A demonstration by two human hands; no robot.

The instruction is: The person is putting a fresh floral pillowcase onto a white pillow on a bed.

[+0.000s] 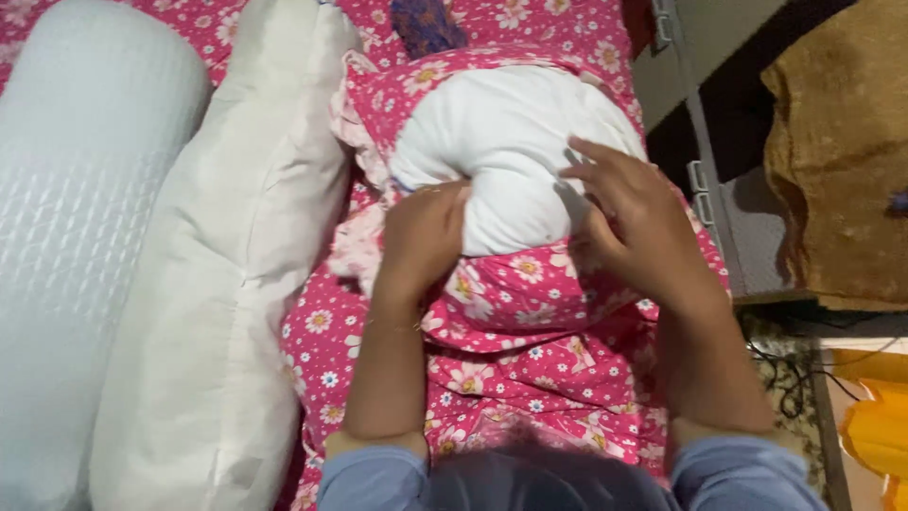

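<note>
Centre of frame: a white pillow [506,142] half inside a pink floral pillowcase [530,293], its bare rounded end bulging toward the top of the frame and its long axis running top to bottom, lying on a bed with a matching pink floral sheet [322,350]. The left hand [421,237] is closed, gripping the pillowcase edge at the pillow's lower left; the right hand [629,213] lies with fingers spread wide, pressing the pillow's right flank. At left, a cream pillow [236,274] and a pale blue-white bolster [71,218] lie side by side, touching, both lengthwise top to bottom.
</note>
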